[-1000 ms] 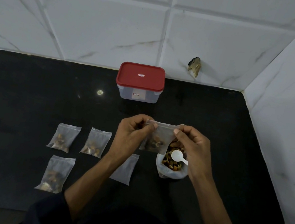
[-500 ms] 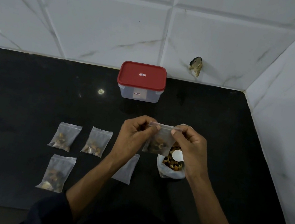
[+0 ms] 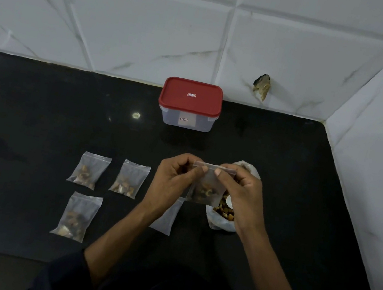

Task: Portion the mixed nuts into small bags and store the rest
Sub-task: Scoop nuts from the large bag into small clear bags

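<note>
A small clear zip bag [image 3: 206,189] with nuts at its bottom hangs above the black counter. My left hand [image 3: 173,182] pinches its top strip at the left end, and my right hand [image 3: 240,194] pinches it at the right end. Behind my right hand stands the open white bag of mixed nuts [image 3: 222,220] with a white scoop [image 3: 228,200] in it, mostly hidden. Three filled small bags lie to the left: bag [image 3: 88,170], bag [image 3: 129,178] and bag [image 3: 76,216]. An empty small bag [image 3: 167,217] lies under my left wrist.
A clear box with a red lid [image 3: 190,103] stands shut at the back against the tiled wall. A white tiled side wall [image 3: 371,176] bounds the counter on the right. The counter's front edge runs near my body.
The bag's top has gone from gaping open to a flat strip between my fingers. Both hands have drawn closer together, and my right hand now covers most of the scoop.
</note>
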`<state>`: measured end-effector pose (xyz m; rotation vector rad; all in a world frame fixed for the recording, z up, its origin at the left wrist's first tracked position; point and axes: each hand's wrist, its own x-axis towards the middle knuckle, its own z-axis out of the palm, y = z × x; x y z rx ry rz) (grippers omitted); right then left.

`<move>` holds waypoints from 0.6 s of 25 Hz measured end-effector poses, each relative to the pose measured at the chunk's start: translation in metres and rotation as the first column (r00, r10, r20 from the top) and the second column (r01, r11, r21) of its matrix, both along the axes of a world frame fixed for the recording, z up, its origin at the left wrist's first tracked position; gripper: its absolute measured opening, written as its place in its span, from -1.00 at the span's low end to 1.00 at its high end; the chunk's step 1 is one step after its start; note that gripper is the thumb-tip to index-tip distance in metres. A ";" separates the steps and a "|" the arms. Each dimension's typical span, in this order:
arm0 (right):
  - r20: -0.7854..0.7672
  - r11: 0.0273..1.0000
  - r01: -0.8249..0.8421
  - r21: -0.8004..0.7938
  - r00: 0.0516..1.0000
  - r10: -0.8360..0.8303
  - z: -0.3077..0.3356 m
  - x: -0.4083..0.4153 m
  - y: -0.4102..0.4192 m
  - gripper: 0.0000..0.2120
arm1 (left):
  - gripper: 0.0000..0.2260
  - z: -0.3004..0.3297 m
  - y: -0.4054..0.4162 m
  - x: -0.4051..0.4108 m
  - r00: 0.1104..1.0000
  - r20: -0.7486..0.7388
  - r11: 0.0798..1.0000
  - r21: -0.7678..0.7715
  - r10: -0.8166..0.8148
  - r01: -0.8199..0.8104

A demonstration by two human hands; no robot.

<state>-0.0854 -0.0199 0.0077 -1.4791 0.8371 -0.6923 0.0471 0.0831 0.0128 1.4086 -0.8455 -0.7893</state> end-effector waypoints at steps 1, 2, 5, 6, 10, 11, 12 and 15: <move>0.007 1.000 -0.021 0.023 1.000 0.020 -0.001 0.002 0.002 -0.80 | -0.91 -0.001 0.004 0.000 1.000 -0.017 1.000 0.003 0.002 -0.002; 0.013 0.998 -0.049 0.045 0.999 0.049 0.003 0.004 0.006 -0.92 | -0.91 -0.002 0.009 0.000 0.999 -0.035 1.000 0.007 0.005 -0.004; 0.037 0.989 -0.123 0.079 0.992 0.121 0.010 0.012 0.019 -0.75 | -0.87 -0.008 0.028 -0.002 0.996 -0.064 0.998 0.027 0.061 -0.059; 0.046 0.982 -0.167 0.086 0.986 0.163 0.011 0.016 0.023 -0.77 | -0.86 -0.011 0.035 -0.001 0.993 -0.069 0.995 0.042 0.091 -0.088; 0.023 0.942 -0.292 0.167 0.956 0.292 -0.003 0.035 0.035 -0.91 | -0.87 -0.026 0.070 -0.002 0.983 -0.129 0.978 0.177 0.131 -0.107; 0.031 0.925 -0.307 0.225 0.951 0.308 -0.006 0.040 0.039 -0.90 | -0.85 -0.031 0.079 -0.004 0.980 -0.152 0.970 0.225 0.132 -0.096; 0.025 0.908 -0.319 0.271 0.945 0.325 -0.011 0.045 0.043 -0.91 | -0.83 -0.035 0.089 -0.007 0.974 -0.169 0.960 0.262 0.151 -0.103; -0.130 0.883 -0.385 0.268 0.894 0.429 -0.026 0.063 0.056 -0.93 | -0.83 -0.046 0.116 -0.016 0.915 -0.214 0.911 0.315 0.342 -0.267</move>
